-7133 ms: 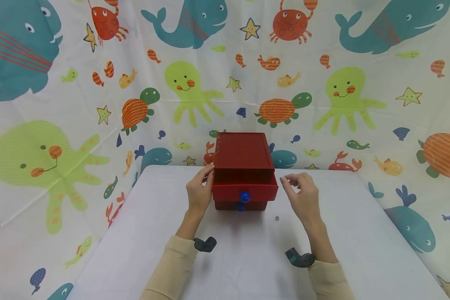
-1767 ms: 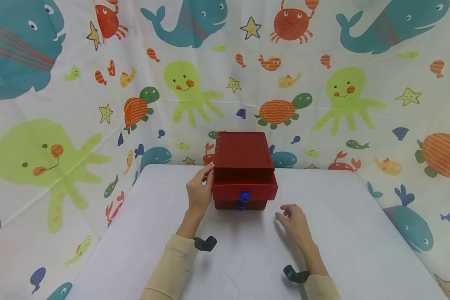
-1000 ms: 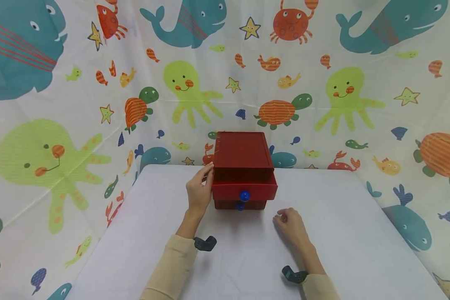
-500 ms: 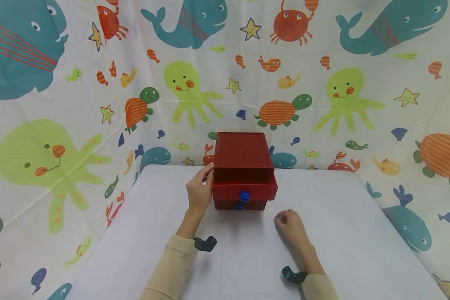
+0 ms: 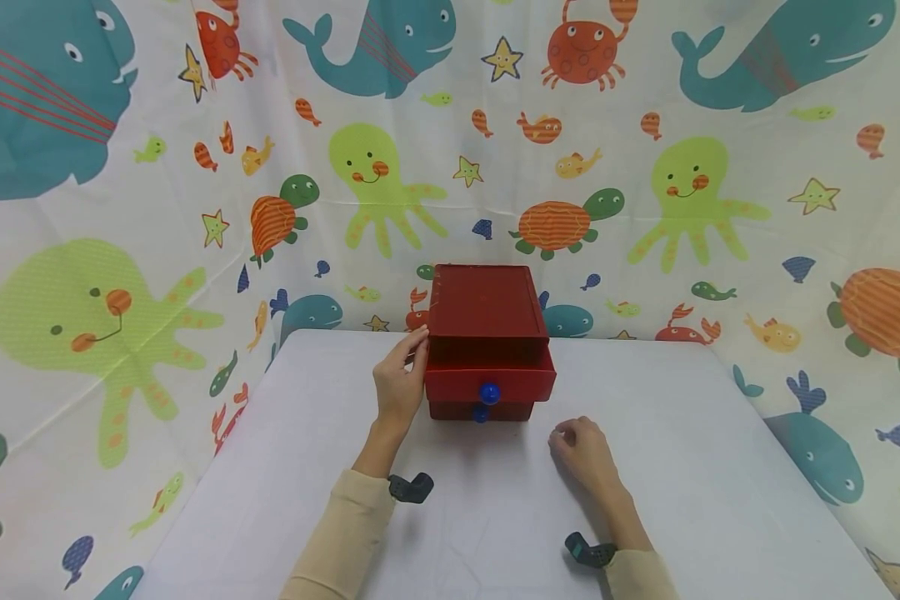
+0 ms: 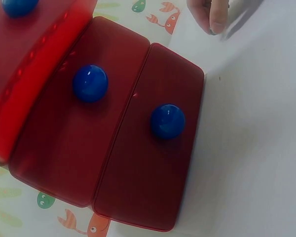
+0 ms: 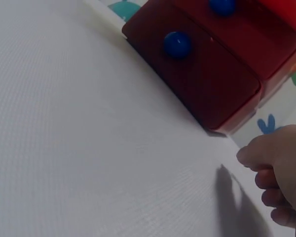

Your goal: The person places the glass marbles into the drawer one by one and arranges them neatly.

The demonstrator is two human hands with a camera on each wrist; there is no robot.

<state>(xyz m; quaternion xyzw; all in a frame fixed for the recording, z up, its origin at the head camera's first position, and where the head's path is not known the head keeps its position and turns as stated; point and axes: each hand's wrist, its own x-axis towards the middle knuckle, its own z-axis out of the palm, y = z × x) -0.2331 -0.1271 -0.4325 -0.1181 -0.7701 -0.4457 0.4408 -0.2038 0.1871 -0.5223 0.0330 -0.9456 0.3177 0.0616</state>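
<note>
A small red drawer cabinet (image 5: 483, 300) with blue knobs stands at the table's middle back. Its top drawer (image 5: 457, 386) is pulled out, while the two drawers below are closed, as the left wrist view shows. My left hand (image 5: 397, 387) rests against the cabinet's left side, fingers fairly straight. To the cabinet's front right, just over the table, my right hand (image 5: 585, 450) has thumb and fingertips together. They pinch a small greyish round disc, mostly hidden; a dark sliver of the disc (image 6: 213, 32) shows below the fingertips in the left wrist view.
A white cloth covers the table (image 5: 465, 517). Behind and beside it hangs a curtain (image 5: 465, 183) printed with sea animals. Each wrist wears a small dark camera, one on the left wrist (image 5: 411, 488) and one on the right wrist (image 5: 589, 550).
My right hand came down from beside the drawer to the small disc on the table, and its fingers closed round it. The left hand and the cabinet stay where they were.
</note>
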